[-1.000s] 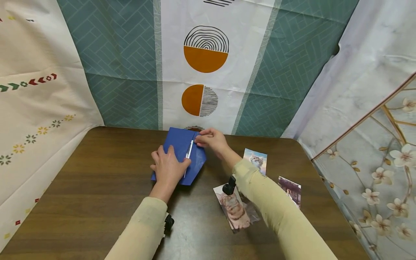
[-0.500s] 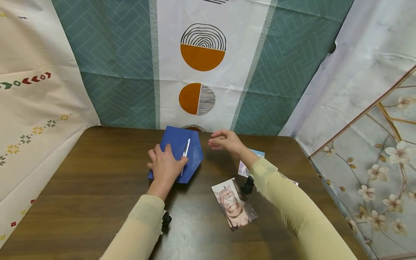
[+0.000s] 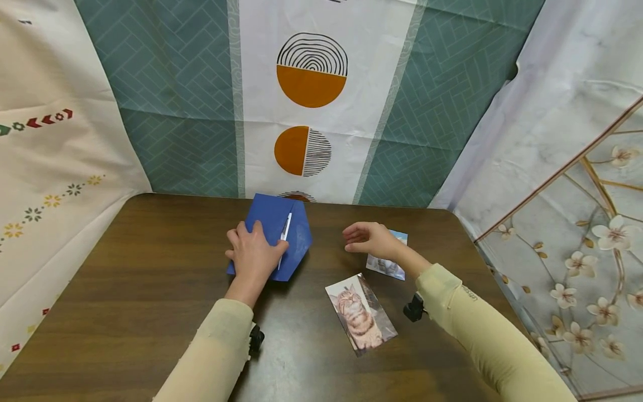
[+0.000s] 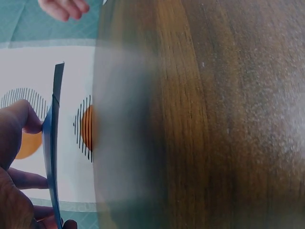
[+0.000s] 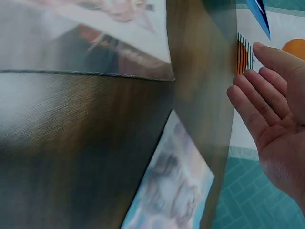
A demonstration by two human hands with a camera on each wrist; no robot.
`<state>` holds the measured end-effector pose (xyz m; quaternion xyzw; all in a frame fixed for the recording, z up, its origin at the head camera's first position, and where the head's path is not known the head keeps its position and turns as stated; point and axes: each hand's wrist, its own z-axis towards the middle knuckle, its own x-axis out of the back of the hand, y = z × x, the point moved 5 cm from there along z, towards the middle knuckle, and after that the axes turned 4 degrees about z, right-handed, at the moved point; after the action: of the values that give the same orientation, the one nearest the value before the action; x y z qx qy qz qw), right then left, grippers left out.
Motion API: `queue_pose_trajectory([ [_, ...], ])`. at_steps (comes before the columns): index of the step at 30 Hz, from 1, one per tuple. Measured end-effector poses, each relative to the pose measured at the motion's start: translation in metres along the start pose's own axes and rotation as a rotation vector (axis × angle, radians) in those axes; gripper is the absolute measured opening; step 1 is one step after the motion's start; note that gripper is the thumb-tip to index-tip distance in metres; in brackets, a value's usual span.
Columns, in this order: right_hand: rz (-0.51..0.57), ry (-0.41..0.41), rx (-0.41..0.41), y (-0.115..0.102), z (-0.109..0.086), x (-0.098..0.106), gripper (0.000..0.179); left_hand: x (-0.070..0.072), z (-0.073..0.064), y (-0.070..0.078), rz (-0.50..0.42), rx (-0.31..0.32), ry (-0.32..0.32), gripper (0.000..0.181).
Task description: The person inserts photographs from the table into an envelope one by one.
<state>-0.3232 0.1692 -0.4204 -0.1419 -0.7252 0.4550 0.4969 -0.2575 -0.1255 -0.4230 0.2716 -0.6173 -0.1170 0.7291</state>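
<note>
A blue paper envelope [image 3: 271, 215] stands tilted above the back of the table, with a narrow white slit showing along its opening. My left hand [image 3: 255, 249] grips its left part. In the left wrist view the envelope [image 4: 54, 133] appears edge-on, pinched between the thumb and the other fingers. To the right, my right hand [image 3: 372, 239] hovers apart from the envelope, its fingers loosely bent and the palm bare in the right wrist view. Beneath and behind that hand lies a kitten picture card [image 3: 385, 265], partly covered. What the envelope contains is hidden.
A picture card with a striped cat [image 3: 359, 318] lies at an angle on the brown wooden table [image 3: 150, 312], front centre-right. A patterned curtain [image 3: 196, 139] hangs right behind the table's back edge, and a flowered cloth [image 3: 577, 268] borders its right side.
My right hand has let go of the envelope's right edge and moved right, over the kitten card. My left hand keeps its grip. The purple card at the far right is now covered by my right arm.
</note>
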Motion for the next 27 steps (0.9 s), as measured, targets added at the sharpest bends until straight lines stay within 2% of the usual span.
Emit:
queue_pose_trajectory([
  [6,-0.092,-0.024,0.022,0.011,-0.023,-0.001,0.044,0.000,0.000,0.000,0.009,-0.002,-0.003,0.081],
  [13,-0.275,-0.038,0.121,0.007,-0.048,-0.012,0.044,-0.003,0.000,0.000,0.011,-0.004,0.000,0.082],
  [27,-0.292,-0.029,0.158,0.017,-0.069,-0.017,0.040,-0.008,0.000,0.002,0.017,-0.011,-0.013,0.081],
])
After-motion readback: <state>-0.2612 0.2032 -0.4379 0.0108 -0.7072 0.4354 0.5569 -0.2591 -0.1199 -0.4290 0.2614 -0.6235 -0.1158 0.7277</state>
